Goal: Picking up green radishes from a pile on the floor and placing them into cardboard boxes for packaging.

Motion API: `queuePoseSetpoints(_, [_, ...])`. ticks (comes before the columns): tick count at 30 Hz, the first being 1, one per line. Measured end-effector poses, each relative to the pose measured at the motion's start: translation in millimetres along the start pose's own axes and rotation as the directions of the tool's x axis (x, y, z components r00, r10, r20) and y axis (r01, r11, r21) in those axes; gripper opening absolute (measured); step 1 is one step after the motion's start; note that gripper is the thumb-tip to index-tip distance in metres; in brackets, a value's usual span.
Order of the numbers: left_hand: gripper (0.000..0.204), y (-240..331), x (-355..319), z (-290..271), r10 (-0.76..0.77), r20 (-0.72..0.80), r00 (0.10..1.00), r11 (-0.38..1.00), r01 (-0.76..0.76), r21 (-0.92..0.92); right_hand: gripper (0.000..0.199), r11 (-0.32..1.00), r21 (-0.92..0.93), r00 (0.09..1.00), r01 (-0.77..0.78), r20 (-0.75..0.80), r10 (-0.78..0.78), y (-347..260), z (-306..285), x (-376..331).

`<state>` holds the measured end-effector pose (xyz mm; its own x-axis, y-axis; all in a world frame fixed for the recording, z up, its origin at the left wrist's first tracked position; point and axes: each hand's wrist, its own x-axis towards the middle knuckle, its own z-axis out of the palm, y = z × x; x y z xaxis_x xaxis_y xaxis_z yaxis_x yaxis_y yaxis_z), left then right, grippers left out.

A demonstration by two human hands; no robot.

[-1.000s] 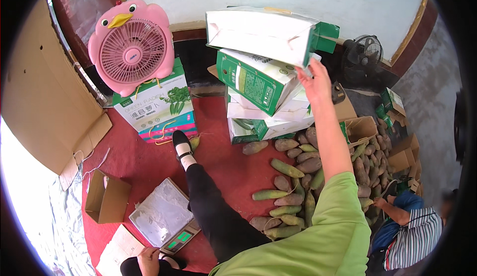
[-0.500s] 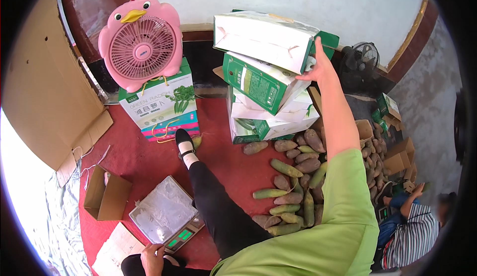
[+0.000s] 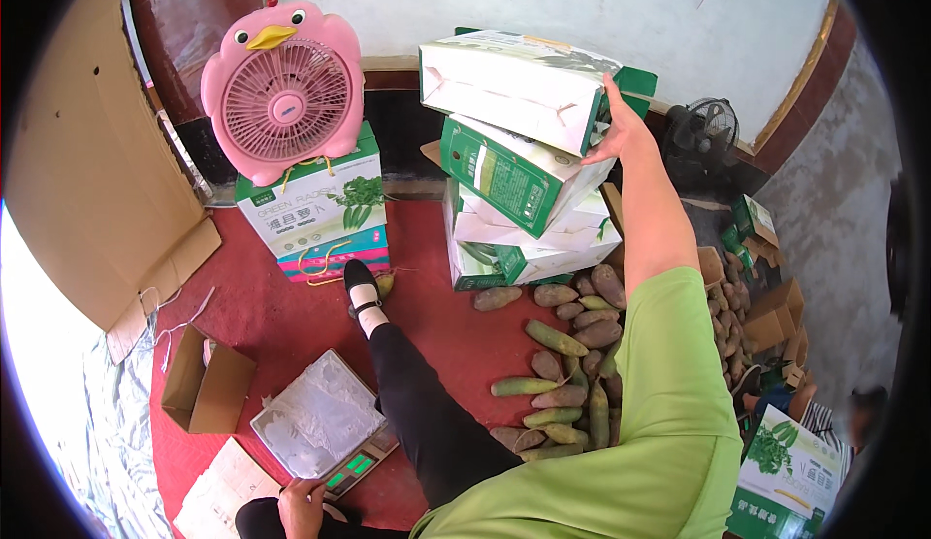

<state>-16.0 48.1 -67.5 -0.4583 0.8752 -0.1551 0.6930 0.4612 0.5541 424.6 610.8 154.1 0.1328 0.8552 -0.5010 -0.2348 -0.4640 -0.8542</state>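
My right hand (image 3: 626, 133) reaches far forward and grips the right end of a white and green carton (image 3: 509, 93), the top one of a leaning stack. Beneath it, a second green and white carton (image 3: 499, 175) lies tilted, and another (image 3: 533, 253) sits at the bottom. Down at the lower left, my left hand (image 3: 301, 508) is closed beside the front of a digital scale (image 3: 320, 413) with lit green displays. Whatever its curled fingers may hold is too small to make out.
Green radishes and brownish tubers (image 3: 572, 384) cover the red floor right of my leg. A pink fan (image 3: 286, 102) stands on a carton (image 3: 315, 195). An open cardboard box (image 3: 208, 384) sits left of the scale. A green-white carton (image 3: 790, 471) partly hides a person at lower right.
The view has shifted slightly, so the stack sits a little lower. My right hand stays on the top carton. A green-white carton has appeared in front of the person at lower right.
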Motion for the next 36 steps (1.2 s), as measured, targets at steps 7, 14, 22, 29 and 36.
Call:
queuePoseSetpoints(7, [0.014,11,-4,-3,-0.010,0.003,1.000,0.999,0.009,0.047,0.119,0.994,0.104,0.995,0.035,0.094,-0.045,10,1,-6])
queuePoseSetpoints(14, [0.014,-2,-11,-5,0.016,-0.021,1.000,1.000,-0.016,0.016,0.097,0.955,0.246,0.984,0.167,0.024,-0.179,28,-7,-21])
queuePoseSetpoints(22, [0.013,-6,-22,-13,-0.009,-0.037,0.999,0.995,0.005,-0.102,0.080,0.845,0.279,0.798,0.457,0.292,-0.528,61,-50,-94])
queuePoseSetpoints(29, [0.014,-15,-16,-50,-0.148,-0.243,0.959,0.807,-0.026,-0.590,0.068,0.774,0.389,0.553,0.500,0.544,-0.631,101,-19,-148])
queuePoseSetpoints(36, [0.036,18,3,-137,-0.287,-0.506,0.814,0.529,-0.306,-0.792,0.076,0.901,0.303,0.482,0.312,0.766,-0.425,190,64,-175])
